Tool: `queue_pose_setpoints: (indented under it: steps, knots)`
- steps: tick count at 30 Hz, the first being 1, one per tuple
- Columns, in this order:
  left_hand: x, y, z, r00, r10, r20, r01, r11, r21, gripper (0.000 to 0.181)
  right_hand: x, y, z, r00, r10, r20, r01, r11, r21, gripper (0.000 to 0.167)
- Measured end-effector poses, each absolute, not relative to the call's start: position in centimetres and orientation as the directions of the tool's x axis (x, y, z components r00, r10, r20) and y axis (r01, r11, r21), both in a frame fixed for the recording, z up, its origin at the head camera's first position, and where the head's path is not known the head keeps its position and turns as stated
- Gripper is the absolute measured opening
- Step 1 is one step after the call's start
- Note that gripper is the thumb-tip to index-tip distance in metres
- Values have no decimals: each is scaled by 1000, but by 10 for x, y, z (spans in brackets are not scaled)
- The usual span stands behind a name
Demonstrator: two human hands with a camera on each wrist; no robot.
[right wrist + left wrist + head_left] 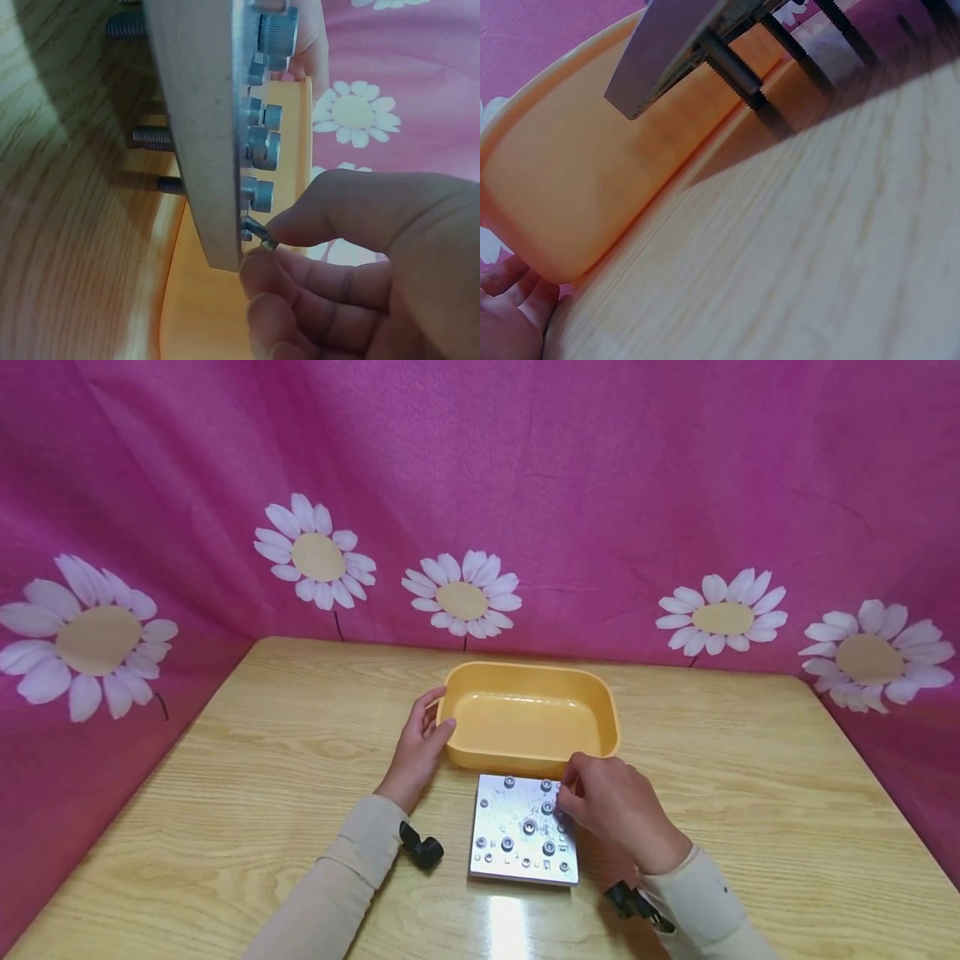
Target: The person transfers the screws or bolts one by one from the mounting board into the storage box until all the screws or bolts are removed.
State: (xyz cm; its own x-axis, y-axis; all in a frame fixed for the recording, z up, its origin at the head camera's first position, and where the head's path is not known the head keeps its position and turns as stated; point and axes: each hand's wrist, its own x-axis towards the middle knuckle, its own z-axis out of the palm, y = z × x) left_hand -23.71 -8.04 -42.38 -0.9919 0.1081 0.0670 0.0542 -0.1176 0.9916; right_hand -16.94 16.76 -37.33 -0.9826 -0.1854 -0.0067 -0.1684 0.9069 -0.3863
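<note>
A square metal plate [517,827] stands raised over the table, with several socket-head screws [528,827] in its top. Threaded screw ends [731,71] stick out below it. My right hand [618,806] is at the plate's far right corner. In the right wrist view, its thumb and forefinger pinch a small screw [261,234], tilted against the plate's top face. A yellow plastic tub [525,756] sits just behind the plate. My left hand [420,745] grips the tub's left end, thumb over the rim and fingers outside the wall.
Beneath everything is a light wood-grain table [300,760]. A pink cloth [562,510] printed with large white daisies hangs behind it and on both sides. A black wrist camera [423,850] is strapped to the left sleeve, another [633,903] to the right.
</note>
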Motion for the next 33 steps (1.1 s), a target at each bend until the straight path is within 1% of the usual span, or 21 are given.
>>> queue_pose_setpoints:
  steps: [9, 19, 21, 28, 33]
  knots:
    - [-238, -81, -424, -992, 113, 62, 48, -124, 991, 52, -168, 169, -372, -976, -216, 25, -209, 904, -373, 10]
    - [-237, -80, -423, -992, 111, 61, 48, -121, 992, 53, -168, 172, -369, -977, -209, 32, -202, 878, -433, 8]
    - [-238, -81, -424, -992, 112, 60, 47, -118, 992, 53, -168, 173, -368, -977, -208, 52, -210, 874, -439, 8]
    - [-252, -81, -446, -992, 105, 74, 59, -139, 988, 52, -168, 177, -367, -961, -222, 162, -273, 837, -474, 3]
    - [-252, -79, -450, -992, 80, 94, 83, -129, 988, 48, -172, 180, -369, -957, -186, 223, -280, 794, -539, 3]
